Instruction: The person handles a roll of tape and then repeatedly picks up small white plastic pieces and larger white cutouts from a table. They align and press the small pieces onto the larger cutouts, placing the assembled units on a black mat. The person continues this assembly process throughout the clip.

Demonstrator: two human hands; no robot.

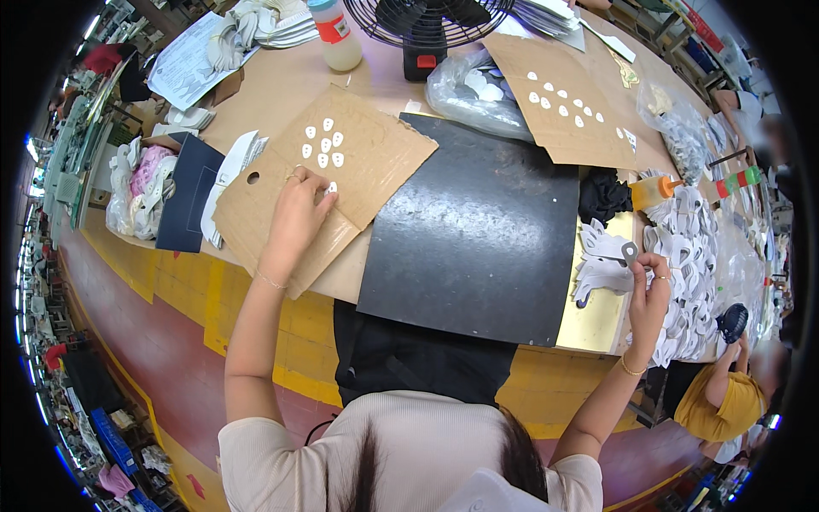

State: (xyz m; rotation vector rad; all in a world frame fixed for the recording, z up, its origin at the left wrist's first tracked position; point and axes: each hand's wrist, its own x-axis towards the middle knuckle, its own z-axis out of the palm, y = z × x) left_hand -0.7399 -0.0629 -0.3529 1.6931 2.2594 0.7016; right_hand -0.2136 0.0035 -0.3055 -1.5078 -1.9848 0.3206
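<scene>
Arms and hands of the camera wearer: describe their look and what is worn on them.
The sleeves are short and pale beige, ending above the elbows. The left hand is ungloved, with a thin gold-coloured bracelet at its wrist. The right hand is ungloved too, with a similar bracelet and a ring.

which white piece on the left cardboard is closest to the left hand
The lowest white piece, right at the left hand; the other pieces form a cluster farther up the cardboard.

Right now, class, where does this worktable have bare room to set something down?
The black mat is bare, between the left cardboard and the yellow board; so is the tabletop between that cardboard and the fan. Crowded: right of that board, with pale pieces.
</scene>
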